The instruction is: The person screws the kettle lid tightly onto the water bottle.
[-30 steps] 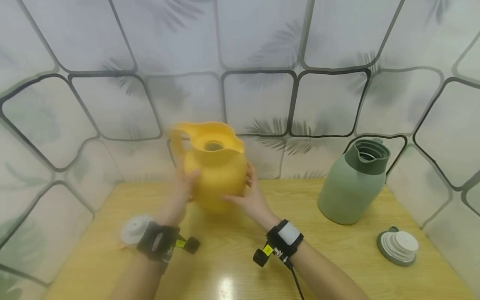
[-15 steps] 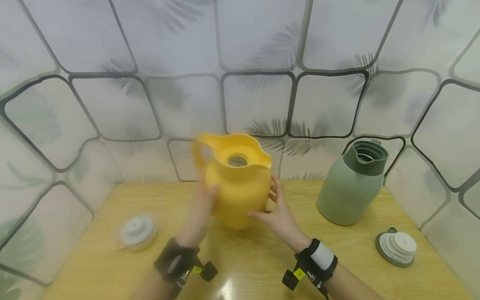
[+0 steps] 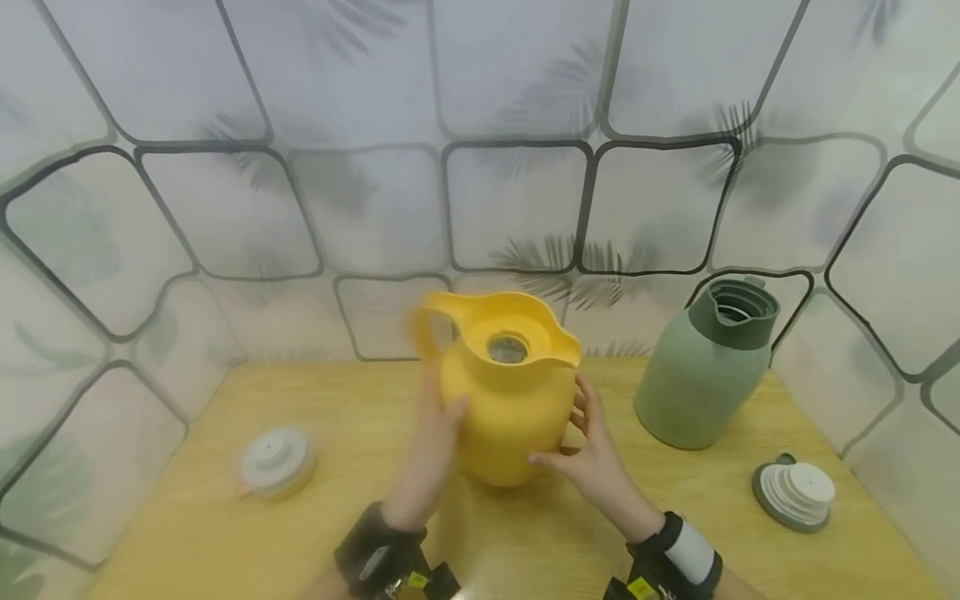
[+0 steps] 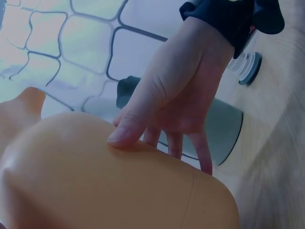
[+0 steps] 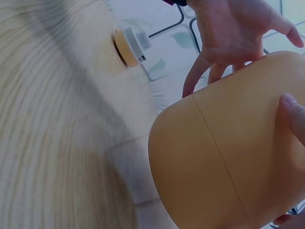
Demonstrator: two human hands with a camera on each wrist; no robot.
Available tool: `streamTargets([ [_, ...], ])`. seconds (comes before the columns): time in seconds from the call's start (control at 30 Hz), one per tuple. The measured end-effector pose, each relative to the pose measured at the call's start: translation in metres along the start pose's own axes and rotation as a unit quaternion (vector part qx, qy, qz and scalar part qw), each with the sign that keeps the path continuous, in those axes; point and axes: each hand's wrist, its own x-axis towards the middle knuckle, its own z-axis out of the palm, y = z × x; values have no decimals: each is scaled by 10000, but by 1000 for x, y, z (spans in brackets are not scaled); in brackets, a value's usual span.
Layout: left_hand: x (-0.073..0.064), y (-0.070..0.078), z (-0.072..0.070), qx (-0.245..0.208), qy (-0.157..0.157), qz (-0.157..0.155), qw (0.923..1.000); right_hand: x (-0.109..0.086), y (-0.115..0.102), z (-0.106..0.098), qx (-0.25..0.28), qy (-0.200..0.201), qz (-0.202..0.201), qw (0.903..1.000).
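A yellow vacuum jug (image 3: 510,417) without its lid is held between both hands in the head view, its handle to the left and its spout to the right. My left hand (image 3: 433,433) grips its left side below the handle. On the right side, my right hand (image 3: 596,458) grips the body with thumb in front and fingers behind. In the left wrist view the right hand (image 4: 176,90) spans the jug's body (image 4: 95,176). The left hand (image 5: 233,38) lies along the jug's far side in the right wrist view, where its base shows apart from the table.
A green vacuum jug (image 3: 693,383) with an open top stands at the right. Its white-and-green lid (image 3: 797,493) lies nearer the right table edge. A pale lid with a yellow rim (image 3: 276,462) lies at the left. Patterned walls (image 3: 517,208) enclose the wooden table (image 3: 225,542).
Both hands have carried the yellow vacuum jug rightward, downward and nearer to me, keeping their grip. The green jug and both lids have stayed in place.
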Motion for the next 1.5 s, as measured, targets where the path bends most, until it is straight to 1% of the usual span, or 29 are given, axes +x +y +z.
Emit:
streamTargets([
  [0.07, -5, -2, 3, 162, 30, -234, 9996, -5, 2, -2, 2, 6, 63, 10000],
  [0.13, -7, -2, 7, 183, 70, -313, 9993, -8, 3, -4, -6, 34, 115, 9999],
  [0.2, -10, -4, 10, 229, 84, -307, 9992, -12, 4, -7, -14, 60, 107, 9999],
  [0.5, -16, -11, 20, 10, 142, 305, 9994, -18, 9, -13, -30, 17, 151, 9999],
  [0.53, -17, -12, 21, -14, 120, 453, 9989, -18, 10, -14, -16, 6, 156, 9999],
  [0.67, -17, -15, 22, -167, 8, 706, 9974, -20, 13, -16, -27, 14, 179, 9998],
  [0.73, -18, -16, 23, -208, -40, 701, 9973, -20, 14, -16, -38, 16, 171, 9998],
  [0.77, -19, -18, 23, -237, -53, 636, 9977, -20, 15, -17, -52, 20, 164, 9998],
  [0.83, -19, -20, 23, -271, -80, 607, 9978, -21, 16, -17, -75, 25, 151, 9999],
  [0.97, -21, -24, 24, -231, -105, 407, 9988, -22, 18, -18, -75, 35, 174, 9998],
  [1.1, -24, -23, 25, -139, -132, 188, 9996, -22, 20, -19, -67, 33, 340, 9994],
  [1.23, -26, -22, 26, -117, -174, 52, 9998, -23, 22, -20, -93, 35, 487, 9988],
  [1.5, -24, -27, 27, -224, -156, 85, 9996, -21, 24, -21, -60, -8, 439, 9990],
])
